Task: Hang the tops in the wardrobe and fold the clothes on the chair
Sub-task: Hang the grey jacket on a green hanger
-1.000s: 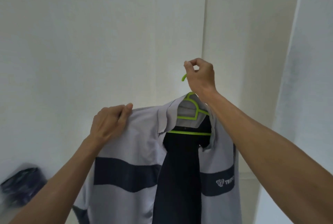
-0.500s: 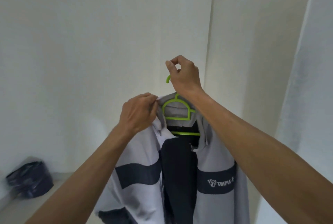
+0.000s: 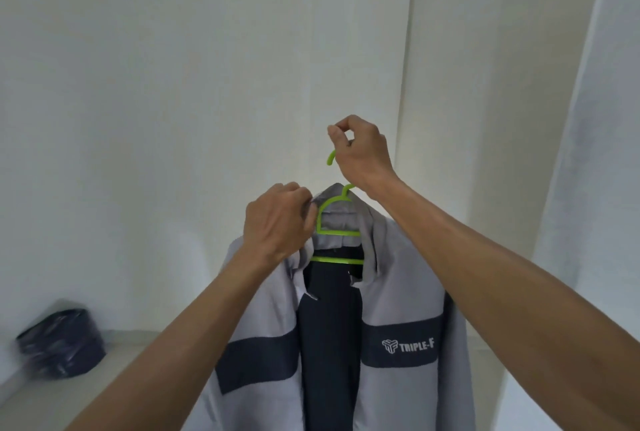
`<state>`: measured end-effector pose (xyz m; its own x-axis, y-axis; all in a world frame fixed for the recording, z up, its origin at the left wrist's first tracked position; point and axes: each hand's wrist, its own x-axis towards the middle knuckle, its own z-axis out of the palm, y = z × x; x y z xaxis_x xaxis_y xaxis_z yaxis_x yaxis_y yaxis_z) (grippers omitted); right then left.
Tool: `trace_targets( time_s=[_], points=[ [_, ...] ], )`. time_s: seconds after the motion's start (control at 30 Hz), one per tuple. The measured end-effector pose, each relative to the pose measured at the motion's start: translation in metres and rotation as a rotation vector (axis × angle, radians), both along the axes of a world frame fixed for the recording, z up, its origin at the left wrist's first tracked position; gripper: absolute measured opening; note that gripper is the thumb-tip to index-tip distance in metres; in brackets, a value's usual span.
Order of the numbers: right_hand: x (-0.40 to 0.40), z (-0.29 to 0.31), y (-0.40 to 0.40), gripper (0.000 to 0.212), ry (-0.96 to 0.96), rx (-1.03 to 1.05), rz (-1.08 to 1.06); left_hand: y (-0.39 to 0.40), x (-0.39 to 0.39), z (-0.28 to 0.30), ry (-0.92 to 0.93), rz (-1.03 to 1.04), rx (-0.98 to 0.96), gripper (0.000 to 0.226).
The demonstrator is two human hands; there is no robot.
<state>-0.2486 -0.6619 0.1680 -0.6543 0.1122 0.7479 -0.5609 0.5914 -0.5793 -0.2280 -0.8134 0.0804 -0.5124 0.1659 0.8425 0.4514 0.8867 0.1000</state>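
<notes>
A grey jacket with a dark band and the white lettering TRIPLE-F hangs open on a bright green plastic hanger, held up in front of a white wall. My right hand grips the hanger's hook from above, and the hook's tip sticks out to the left of my fingers. My left hand pinches the jacket's collar at the hanger's left shoulder. The jacket's dark lining shows down the middle.
A dark plastic-lined bin stands on the floor at the lower left, against the wall. A wall corner runs down behind my right hand, and a white panel fills the right side.
My left hand has moved from the jacket's left shoulder to the collar next to the hanger. The jacket and hanger have shifted slightly left in view; my right hand keeps its hold.
</notes>
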Motion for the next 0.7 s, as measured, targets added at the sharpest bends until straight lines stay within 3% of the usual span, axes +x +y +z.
trace_targets(
  time_s=[0.13,0.2,0.33,0.47,0.7],
  points=[
    [0.004,-0.006,-0.018,0.021,-0.019,0.121,0.060,0.010,-0.001,0.014,0.004,-0.004,0.091,0.045],
    [0.003,-0.009,-0.019,0.022,-0.032,0.127,0.062,0.010,0.000,0.011,-0.074,-0.042,0.076,0.047],
    [0.002,-0.003,-0.008,0.022,-0.021,0.062,-0.005,-0.027,-0.009,0.004,-0.323,-0.211,0.256,0.059],
    [-0.001,0.004,0.005,0.021,0.001,0.010,-0.036,-0.080,-0.019,-0.017,-0.598,-0.258,0.095,0.038],
    [-0.006,0.008,0.012,0.019,0.007,0.047,-0.048,-0.110,-0.017,-0.047,-0.751,-0.196,0.256,0.042]
  ],
)
